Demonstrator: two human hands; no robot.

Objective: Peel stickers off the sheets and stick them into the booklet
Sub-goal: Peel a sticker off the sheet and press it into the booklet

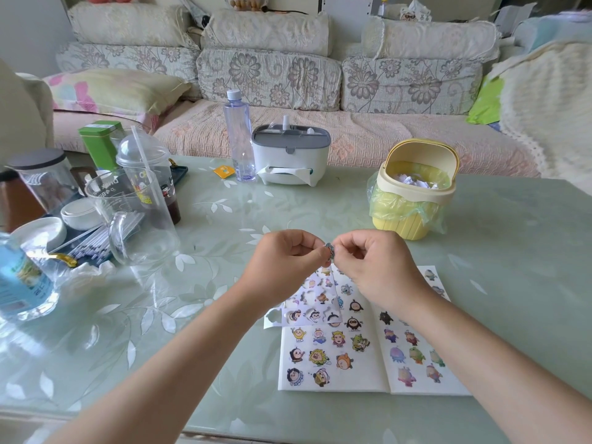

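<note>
An open booklet (368,373) lies flat on the green table, both pages carrying several cartoon stickers. A partly emptied sticker sheet (309,302) rests across its upper left corner. Above them, my left hand (285,257) and my right hand (374,261) meet fingertip to fingertip, both pinching one small bluish sticker (330,251) held in the air. Fingers of both hands are curled. My right forearm covers part of the booklet's right page.
A yellow lidded bin (413,193) with a green bag stands behind the hands at right. A white tissue box (290,155) and a clear bottle (238,136) stand at the back. Cups, jars and a tray (96,219) crowd the left side.
</note>
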